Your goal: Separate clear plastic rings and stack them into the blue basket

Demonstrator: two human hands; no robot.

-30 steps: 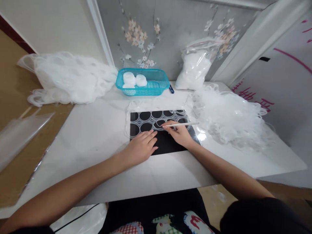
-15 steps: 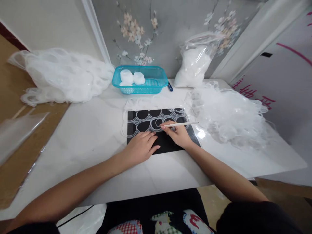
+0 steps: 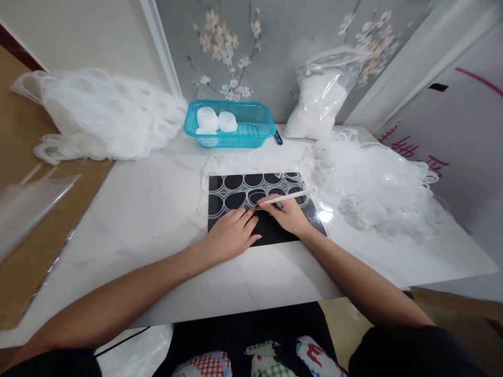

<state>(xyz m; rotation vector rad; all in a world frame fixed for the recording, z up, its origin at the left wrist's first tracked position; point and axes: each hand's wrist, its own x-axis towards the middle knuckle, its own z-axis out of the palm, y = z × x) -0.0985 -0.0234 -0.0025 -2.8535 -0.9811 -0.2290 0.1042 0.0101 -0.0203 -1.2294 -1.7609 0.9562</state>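
Note:
A black sheet (image 3: 271,230) lies on the white table, and a translucent strip of rings (image 3: 236,200) covers its upper part. My left hand (image 3: 231,233) rests flat with fingers spread on the sheet's lower left, its fingertips at the strip's lower edge. Pinched in my right hand (image 3: 286,213) is a thin white pen-like tool (image 3: 288,196), slanting up to the right. Its tip is near one ring in the lower row, close to my left fingertips; the exact contact is too small to tell.
Behind the sheet stands a blue basket (image 3: 251,140) with white rolls, beside a small blue cutter (image 3: 278,137). Piles of translucent rings lie left (image 3: 106,120) and right (image 3: 377,183). A filled clear bag (image 3: 318,102) leans at the back wall.
The view has shifted slightly. The tool in my right hand tilts up more steeply, and its tip has moved a little relative to the ring. My left hand stays on the sheet.

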